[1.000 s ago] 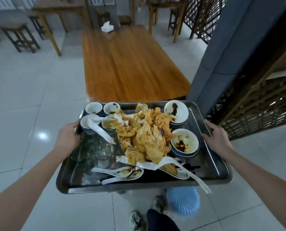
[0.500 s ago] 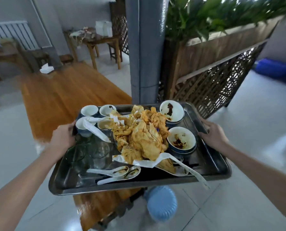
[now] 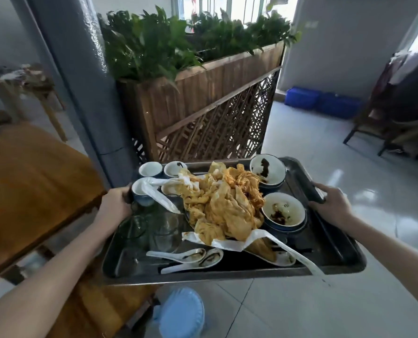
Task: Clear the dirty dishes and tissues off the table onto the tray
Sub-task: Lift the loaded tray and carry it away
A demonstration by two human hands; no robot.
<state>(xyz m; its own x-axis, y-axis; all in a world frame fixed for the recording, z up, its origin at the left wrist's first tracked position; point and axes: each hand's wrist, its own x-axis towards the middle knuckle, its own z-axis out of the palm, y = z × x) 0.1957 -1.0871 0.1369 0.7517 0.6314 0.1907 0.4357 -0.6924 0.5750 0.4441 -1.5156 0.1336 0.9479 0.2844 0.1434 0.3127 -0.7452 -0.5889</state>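
I carry a metal tray (image 3: 335, 259) in the air in front of me. My left hand (image 3: 114, 207) grips its left rim and my right hand (image 3: 331, 203) grips its right rim. A heap of orange-stained tissues (image 3: 224, 207) fills the tray's middle. Two dirty bowls (image 3: 283, 212) stand on the right, small cups (image 3: 150, 170) at the far left, clear glasses (image 3: 165, 231) in front of those. Two white spoons (image 3: 187, 256) lie near the front edge. A white plastic strip (image 3: 298, 258) hangs over the front right rim.
The wooden table (image 3: 27, 186) is at my left. A grey pillar (image 3: 81, 81) and a wooden planter with green plants (image 3: 203, 93) stand straight ahead. A light blue stool (image 3: 178, 313) sits on the floor below the tray. Blue crates (image 3: 303, 97) and chairs (image 3: 386, 128) are at the right.
I have turned to the right with the tray held level. The table has slid to the left edge of view, and the planter, crates and chairs have come into sight. Both hands keep their grip.
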